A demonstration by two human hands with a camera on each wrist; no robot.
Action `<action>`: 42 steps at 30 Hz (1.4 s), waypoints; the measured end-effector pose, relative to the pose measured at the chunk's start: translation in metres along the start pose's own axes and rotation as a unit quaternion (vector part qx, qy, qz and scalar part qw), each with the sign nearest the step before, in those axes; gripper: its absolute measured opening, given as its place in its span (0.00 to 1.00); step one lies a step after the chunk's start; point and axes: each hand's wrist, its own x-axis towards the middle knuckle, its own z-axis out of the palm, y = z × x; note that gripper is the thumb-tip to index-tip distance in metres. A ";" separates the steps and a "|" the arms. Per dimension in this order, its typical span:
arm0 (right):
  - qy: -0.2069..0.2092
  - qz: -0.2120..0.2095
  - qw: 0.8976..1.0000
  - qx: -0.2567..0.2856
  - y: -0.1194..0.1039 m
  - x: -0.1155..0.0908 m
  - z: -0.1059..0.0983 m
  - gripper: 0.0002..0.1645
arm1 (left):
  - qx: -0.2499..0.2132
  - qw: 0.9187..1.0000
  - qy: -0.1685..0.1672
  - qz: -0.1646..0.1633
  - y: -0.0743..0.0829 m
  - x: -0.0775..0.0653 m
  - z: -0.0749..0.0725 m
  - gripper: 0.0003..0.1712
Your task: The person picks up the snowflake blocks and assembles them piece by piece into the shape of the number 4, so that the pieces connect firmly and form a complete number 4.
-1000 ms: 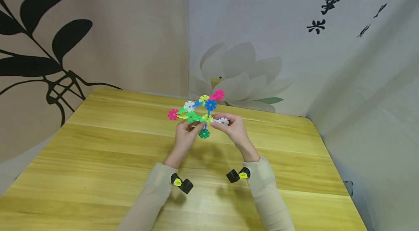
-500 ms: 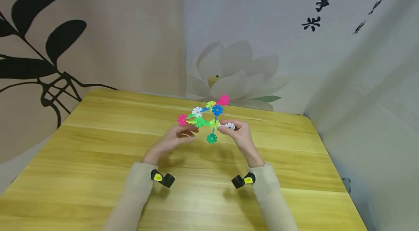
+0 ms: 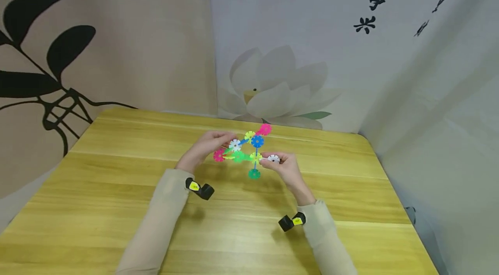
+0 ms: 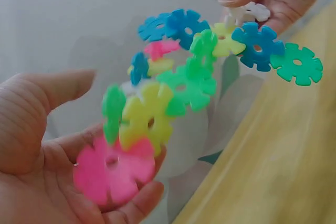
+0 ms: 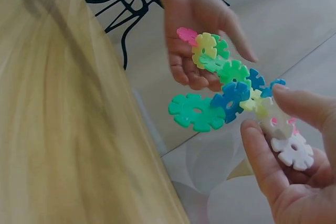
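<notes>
A model built of interlocking plastic snowflake discs, with green discs [image 3: 238, 156] in its middle, is held up over the table. My right hand [image 3: 286, 170] pinches a white snowflake disc [image 5: 278, 123] between thumb and fingers; a second white disc [image 5: 287, 156] hangs below it. At the opposite end my left hand [image 3: 203, 149] is spread around a pink disc [image 4: 121, 179], its thumb lifted away and its fingers behind the disc. A yellow disc [image 4: 137, 124] joins the pink one. The lower tip is a teal-green disc [image 3: 254, 174], under a blue link.
The wooden table [image 3: 218, 231] runs beneath both arms. Behind its far edge hangs a cloth backdrop [image 3: 171, 50] with a printed flower and dark leaves. Each wrist carries a small black camera [image 3: 286, 223].
My left hand let go of the model's middle, swung left, then rose to its upper left side by the pink and white discs. The right hand kept its pinch and sank slightly in view.
</notes>
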 end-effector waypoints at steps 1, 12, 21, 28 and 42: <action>-0.001 0.002 1.000 -0.002 0.002 -0.001 0.000 0.15 | 0.012 1.000 -0.007 0.002 0.002 0.002 0.001 0.23; -0.004 0.013 1.000 -0.009 0.012 -0.004 -0.002 0.15 | 0.053 0.998 -0.037 -0.002 0.000 0.016 0.016 0.21; -0.012 0.025 1.000 0.010 0.016 -0.006 -0.005 0.16 | 0.048 0.998 -0.034 -0.014 -0.005 0.020 0.017 0.24; 0.000 0.075 0.997 0.008 0.032 -0.004 -0.007 0.17 | 0.051 0.998 -0.036 -0.023 -0.014 0.023 0.018 0.24; -0.031 0.134 0.990 0.017 0.053 -0.001 -0.012 0.18 | 0.068 0.995 -0.051 -0.047 -0.040 0.042 0.022 0.24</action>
